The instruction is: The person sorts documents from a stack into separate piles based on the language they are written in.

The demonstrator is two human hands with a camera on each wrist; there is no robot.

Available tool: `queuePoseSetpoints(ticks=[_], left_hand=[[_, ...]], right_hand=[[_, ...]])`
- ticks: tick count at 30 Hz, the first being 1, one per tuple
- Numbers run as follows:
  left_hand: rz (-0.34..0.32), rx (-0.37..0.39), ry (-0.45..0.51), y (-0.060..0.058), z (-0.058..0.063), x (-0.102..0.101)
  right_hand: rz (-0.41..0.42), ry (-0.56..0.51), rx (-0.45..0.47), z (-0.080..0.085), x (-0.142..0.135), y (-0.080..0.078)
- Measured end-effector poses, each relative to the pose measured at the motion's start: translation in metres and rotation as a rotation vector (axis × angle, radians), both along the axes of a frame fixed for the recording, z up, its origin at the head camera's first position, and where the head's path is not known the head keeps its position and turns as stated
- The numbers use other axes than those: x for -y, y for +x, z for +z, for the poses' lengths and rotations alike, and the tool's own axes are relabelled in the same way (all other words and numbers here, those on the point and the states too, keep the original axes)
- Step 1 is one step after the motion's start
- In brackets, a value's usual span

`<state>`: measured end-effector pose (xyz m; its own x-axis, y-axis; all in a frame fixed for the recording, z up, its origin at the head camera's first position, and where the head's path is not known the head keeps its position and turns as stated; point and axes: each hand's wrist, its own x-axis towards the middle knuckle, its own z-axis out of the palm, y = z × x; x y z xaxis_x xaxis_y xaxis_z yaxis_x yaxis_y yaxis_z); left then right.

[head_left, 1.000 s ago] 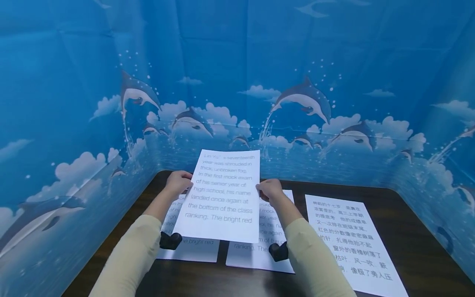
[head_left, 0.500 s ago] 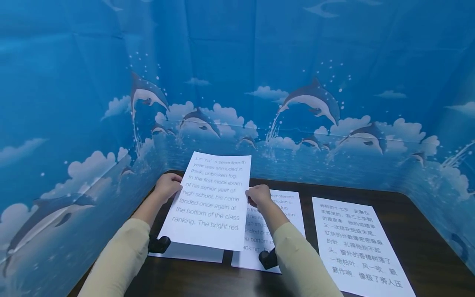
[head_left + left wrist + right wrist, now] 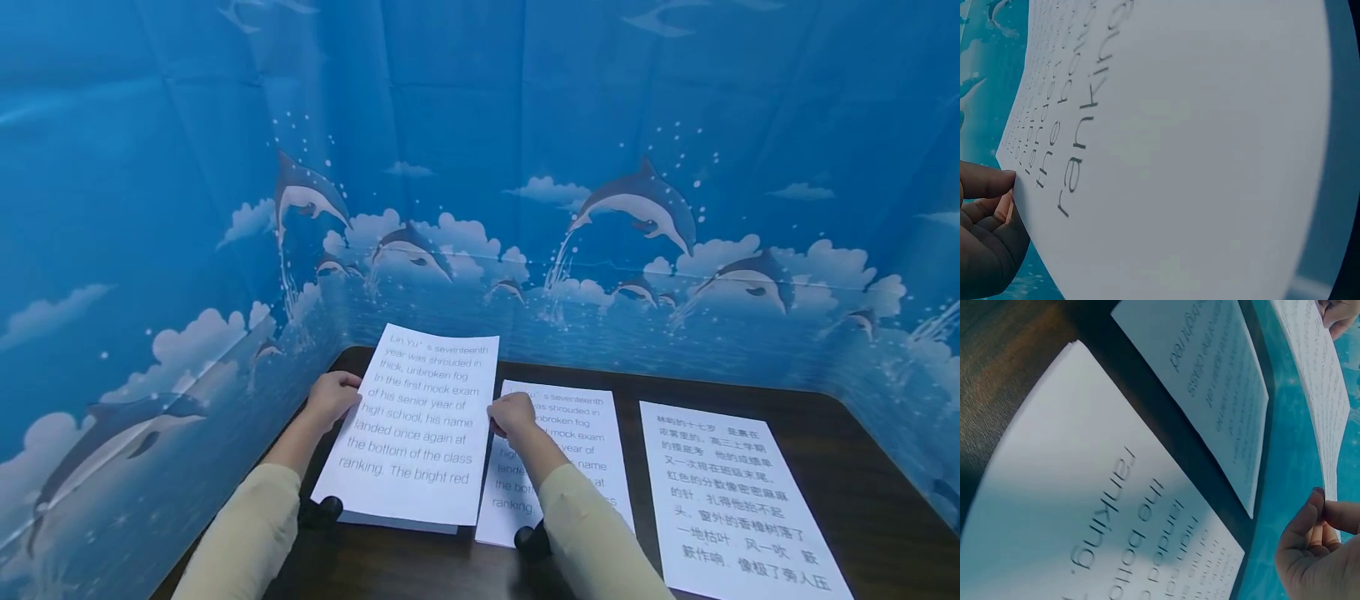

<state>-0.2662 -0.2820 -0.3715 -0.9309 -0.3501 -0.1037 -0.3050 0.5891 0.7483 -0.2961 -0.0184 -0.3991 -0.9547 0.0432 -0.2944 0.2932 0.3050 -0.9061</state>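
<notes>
Toward the left of the dark table (image 3: 420,571), the left hand (image 3: 333,398) pinches one edge of a raised page (image 3: 408,425). Beneath it lies another sheet (image 3: 431,525), mostly hidden; letting go unevenly could drop the page askew on it. The right hand (image 3: 512,415) pinches the opposite edge, its arm (image 3: 600,525) covering part of the middle paper (image 3: 581,433). The far-right paper (image 3: 738,500) runs out of view at the bottom.
</notes>
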Motion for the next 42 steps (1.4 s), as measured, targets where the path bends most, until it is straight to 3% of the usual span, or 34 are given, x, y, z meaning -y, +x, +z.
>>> queuePoseSetpoints(ticks=[18,24,34,42], left_hand=[[0.053,0.007,-0.049,0.004,-0.032,0.008],[0.063,0.013,-0.059,0.004,-0.04,0.007],[0.067,0.036,-0.047,0.014,-0.058,0.009],[0.083,0.032,-0.051,0.017,-0.062,0.006]], right_hand=[[0.018,0.055,0.009,-0.032,0.014,0.009],[0.019,0.126,0.004,-0.042,0.019,0.011],[0.051,0.173,-0.005,-0.049,0.023,0.02],[0.06,0.177,-0.025,-0.052,0.025,0.021]])
